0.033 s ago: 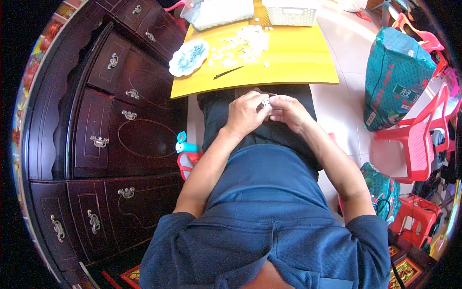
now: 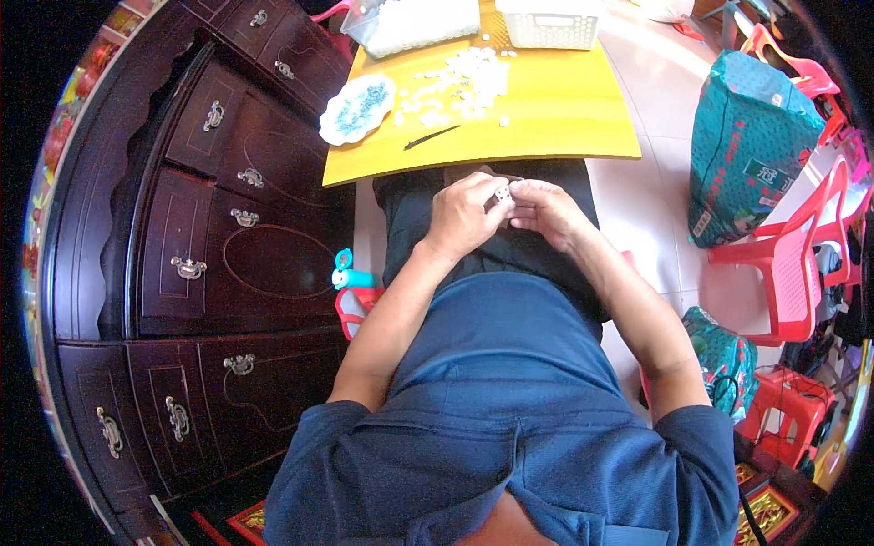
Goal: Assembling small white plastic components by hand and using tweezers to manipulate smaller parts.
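Over my lap, just in front of the table edge, both hands meet around a small white piece with dark dots or holes (image 2: 504, 195). My left hand (image 2: 462, 215) is closed, pinching the piece between thumb and fingers. From the other side, the curled fingers of my right hand (image 2: 544, 211) grip it too. The fingers cover most of the piece, so its exact kind does not show. Beyond them, many small white pieces (image 2: 473, 77) lie scattered on the yellow table (image 2: 564, 132). A thin black tool, perhaps tweezers (image 2: 431, 138), rests near the front edge.
A white scalloped plate with blue markings (image 2: 358, 109) sits at the table's left. Behind it stand a clear tub of white pieces (image 2: 364, 36) and a white basket (image 2: 552, 33). Dark cabinets (image 2: 273, 255) line the left; a teal bag (image 2: 751, 146) and red chair (image 2: 792, 273) stand right.
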Demonstrator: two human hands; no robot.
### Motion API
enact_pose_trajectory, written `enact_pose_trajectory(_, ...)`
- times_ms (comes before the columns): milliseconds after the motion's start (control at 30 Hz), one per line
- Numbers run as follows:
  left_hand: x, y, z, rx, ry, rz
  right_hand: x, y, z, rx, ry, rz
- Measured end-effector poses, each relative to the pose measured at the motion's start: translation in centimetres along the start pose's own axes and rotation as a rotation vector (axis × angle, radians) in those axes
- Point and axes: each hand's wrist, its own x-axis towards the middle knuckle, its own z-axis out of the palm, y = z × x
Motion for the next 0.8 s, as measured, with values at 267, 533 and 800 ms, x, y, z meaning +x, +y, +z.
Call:
enact_pose_trajectory(267, -0.1, 0.1, 0.1, -0.048, 0.005, 0.028, -0.2, 0.3, 0.0, 0.013, -0.020, -0.018)
enact_pose_trajectory(533, 0.9, 0.0, 0.3, -0.042, 0.033, 0.088, -0.5, 0.5, 0.9, -0.077, 0.088, -0.261)
enact_pose_trajectory(800, 3.9, -0.7, 1.0, -0.094, -0.015, 0.210, -1.3, -0.4, 0.9, -0.191, 0.275, -0.414)
